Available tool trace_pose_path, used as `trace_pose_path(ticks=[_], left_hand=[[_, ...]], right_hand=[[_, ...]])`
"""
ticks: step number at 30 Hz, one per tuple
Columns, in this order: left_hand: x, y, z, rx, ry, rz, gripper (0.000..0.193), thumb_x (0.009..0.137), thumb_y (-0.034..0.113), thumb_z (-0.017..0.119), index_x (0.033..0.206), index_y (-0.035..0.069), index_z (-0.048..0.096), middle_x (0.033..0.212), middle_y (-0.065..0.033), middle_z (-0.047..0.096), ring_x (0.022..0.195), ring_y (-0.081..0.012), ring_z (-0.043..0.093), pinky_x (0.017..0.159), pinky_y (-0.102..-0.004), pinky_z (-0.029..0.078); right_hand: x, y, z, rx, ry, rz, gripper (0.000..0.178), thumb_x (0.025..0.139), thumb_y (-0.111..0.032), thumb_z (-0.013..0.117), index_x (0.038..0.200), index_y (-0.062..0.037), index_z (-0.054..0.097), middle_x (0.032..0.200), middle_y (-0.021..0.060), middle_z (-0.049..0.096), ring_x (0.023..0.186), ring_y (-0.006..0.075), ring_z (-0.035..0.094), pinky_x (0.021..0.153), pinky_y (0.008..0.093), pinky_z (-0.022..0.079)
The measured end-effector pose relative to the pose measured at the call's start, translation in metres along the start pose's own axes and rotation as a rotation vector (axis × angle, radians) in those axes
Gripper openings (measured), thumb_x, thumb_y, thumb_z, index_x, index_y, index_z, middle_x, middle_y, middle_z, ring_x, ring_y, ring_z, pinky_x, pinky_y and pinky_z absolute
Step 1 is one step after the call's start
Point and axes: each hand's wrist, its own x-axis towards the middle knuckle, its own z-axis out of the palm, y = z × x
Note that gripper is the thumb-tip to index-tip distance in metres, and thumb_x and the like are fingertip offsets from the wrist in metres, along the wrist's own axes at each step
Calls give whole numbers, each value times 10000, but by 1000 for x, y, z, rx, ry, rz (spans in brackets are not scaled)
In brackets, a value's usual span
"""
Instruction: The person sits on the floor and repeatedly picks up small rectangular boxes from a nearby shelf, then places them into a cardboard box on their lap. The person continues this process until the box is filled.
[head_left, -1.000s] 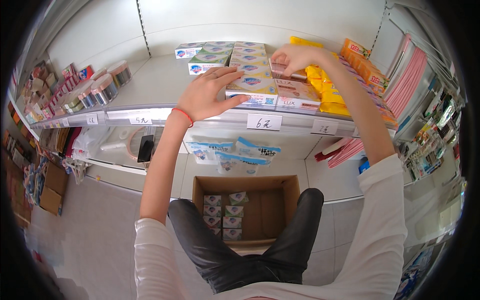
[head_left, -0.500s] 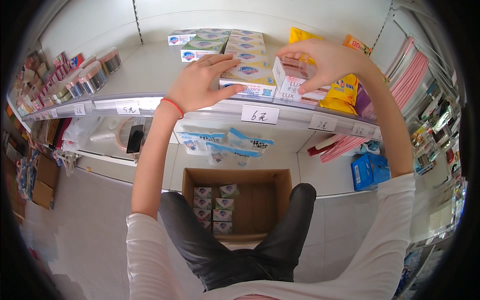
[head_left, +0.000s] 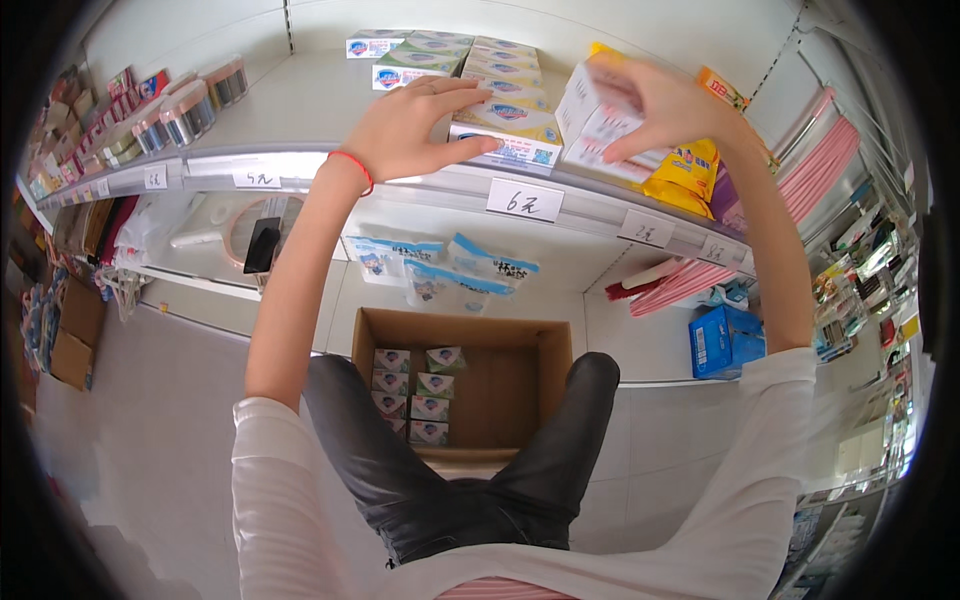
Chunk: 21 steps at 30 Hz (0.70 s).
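- My right hand [head_left: 665,105] blurs; its fingers grip a small white cardboard box [head_left: 600,125], print unreadable, above the white shelf [head_left: 300,105] edge.
- My left hand [head_left: 415,125] lies flat, fingers spread, on the blue-and-white box stack [head_left: 505,125].

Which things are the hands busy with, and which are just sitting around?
Busy with:
left hand resting on the stacked boxes
right hand holding a white box
cardboard carton with more small boxes

Just sitting around:
yellow packets
jars
blue box
pink packs
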Motion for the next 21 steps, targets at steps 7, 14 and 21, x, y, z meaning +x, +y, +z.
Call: trace_pose_path(ticks=[7, 14, 21], left_hand=[[11, 7, 4, -109, -34, 12, 557, 763, 446, 585, 1195, 103, 512, 1212, -132, 501, 1100, -307, 482, 929, -365, 383], [-1, -3, 1, 28, -98, -26, 732, 775, 590, 458, 1188, -15, 465, 1211, -206, 473, 1129, -328, 443, 969, -385, 348], [4, -4, 13, 52, -85, -68, 764, 766, 609, 458, 1205, -16, 452, 1233, -199, 458, 1156, -321, 424, 994, -382, 320]], right_hand=[[-69, -60, -6, 132, 186, -53, 873, 503, -182, 814, 1245, 10, 396, 1177, 137, 502, 1022, 179, 507, 863, 280, 406], [-75, -72, 257, 427, -404, -130, 665, 491, -245, 771, 1046, -34, 471, 942, 147, 569, 861, 329, 553, 722, 365, 446], [-125, -3, 572, 489, -453, 572, 753, 432, -420, 782, 984, 11, 503, 883, 208, 609, 859, 344, 590, 749, 388, 470]])
